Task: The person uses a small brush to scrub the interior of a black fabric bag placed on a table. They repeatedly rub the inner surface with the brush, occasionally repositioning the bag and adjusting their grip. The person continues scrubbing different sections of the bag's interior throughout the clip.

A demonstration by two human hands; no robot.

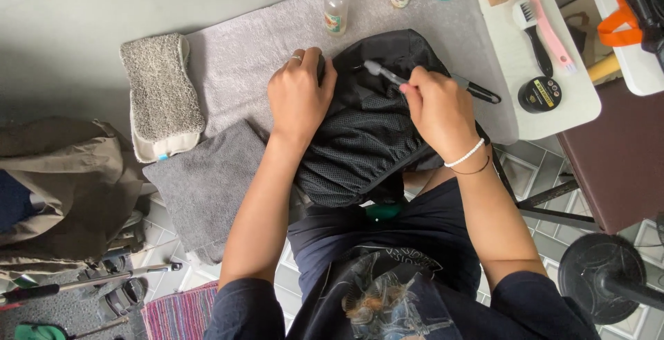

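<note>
- Two hands on one black bag (373, 132), which lies on the grey towel (242, 56) at the table edge, partly over my lap.
- My left hand (299, 98) presses down on the bag's top-left, fingers curled over the fabric, gripping it; ring on one finger.
- My right hand (437, 108) is closed round a slim brush (387, 74) w/ a grey head and black handle; head touches the bag's upper part.
- White bracelet (465, 153) on the right wrist.
- Spray bottle (335, 4) stands on the towel just above the bag, near my left hand.
- Folded grey cloth (207, 181) hangs off the edge, left of my left forearm.
- Beige scrub pad (160, 94) further left.
- Round black tin (539, 94) on the white side table (505, 49), right of the brush handle; pink brush (546, 18) above it.
</note>
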